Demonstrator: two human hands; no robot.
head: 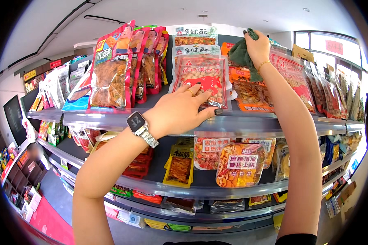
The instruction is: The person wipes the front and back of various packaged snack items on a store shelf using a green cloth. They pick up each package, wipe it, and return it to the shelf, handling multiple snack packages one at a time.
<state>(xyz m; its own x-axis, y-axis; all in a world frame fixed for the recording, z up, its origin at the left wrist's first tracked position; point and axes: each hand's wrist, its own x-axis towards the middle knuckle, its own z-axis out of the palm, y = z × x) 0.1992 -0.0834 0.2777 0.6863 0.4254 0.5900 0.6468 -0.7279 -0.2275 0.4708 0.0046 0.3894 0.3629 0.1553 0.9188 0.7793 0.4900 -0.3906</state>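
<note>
My left hand (181,108), fingers spread, rests against the front of a clear bag of round nut-like snacks (211,72) with red print. Its thumb lies just above the clear shelf edge strip (178,124). Bunched in my right hand (259,47) is a dark green cloth (242,52), raised at the back of the top shelf. Below the cloth stand orange-edged snack packets (251,92). My right forearm partly covers those packets and a second red-printed bag (291,73). White-topped pouches (196,35) stand behind the bag under my left hand.
Pink-edged snack bags (110,70) line the left of the top shelf. More red bags (331,92) stand at the right. On the shelf below are a yellow packet (179,165) and a self-heating meal box (240,165). A person (41,154) is at far left near a red carpet (50,219).
</note>
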